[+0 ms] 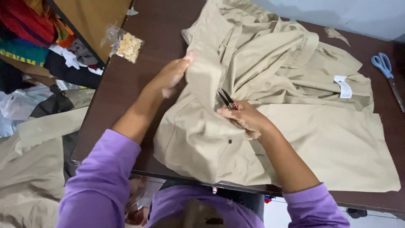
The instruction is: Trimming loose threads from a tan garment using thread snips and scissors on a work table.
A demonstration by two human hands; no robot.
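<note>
While both hands work on the cloth, the scene reads as follows.

Right hand: the right hand is closed around a small pair of thread snips with dark blades and a red grip; the blade tips point up and away, at a fold of the cloth.

Left hand: the left hand is curled shut, pinching an upright fold of the beige cotton garment between thumb and fingers.

Garment position: it lies spread over most of the dark brown worktop, bunched at the far side, flat at the near right, with one corner hanging over the near edge. A white sewn-in label shows on the right.

Handling: the cloth appears light, soft and limp, judging by its creases; it should fold wherever lifted. Grip at a seam or a doubled fold, near the snip tips, to keep the layer taut.

Surroundings: a clear plastic bag of small pale pieces sits well to the left; blue-handled scissors lie at the far right edge. More beige cloth lies below the worktop at left.
</note>
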